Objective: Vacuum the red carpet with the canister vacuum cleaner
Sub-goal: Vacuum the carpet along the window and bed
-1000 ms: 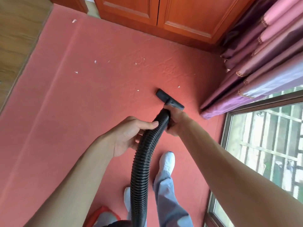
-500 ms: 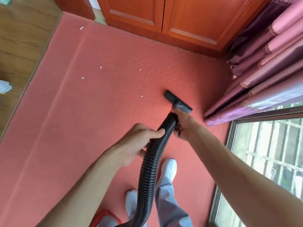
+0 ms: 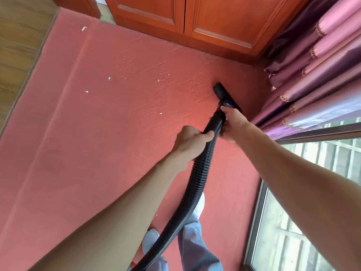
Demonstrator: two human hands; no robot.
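Observation:
The red carpet [image 3: 97, 153] covers most of the floor. A black ribbed vacuum hose [image 3: 195, 184] runs from the bottom of the view up to a black nozzle [image 3: 224, 94] that lies on the carpet close to the curtain. My left hand [image 3: 191, 141] grips the hose from the left. My right hand [image 3: 234, 122] grips the hose end just behind the nozzle. Several small white scraps [image 3: 109, 78] lie on the carpet to the left of the nozzle. The canister is almost wholly out of view at the bottom edge.
A wooden cabinet [image 3: 185, 18] stands along the carpet's far edge. Purple curtains [image 3: 316, 79] hang at the right above a window frame [image 3: 257, 212]. Wooden floor [image 3: 17, 40] borders the carpet on the left. My legs and white shoes [image 3: 200, 204] are under the hose.
The nozzle has slid forward and to the right, nearer the curtain and cabinet. Both hands moved with it, keeping their grip on the hose.

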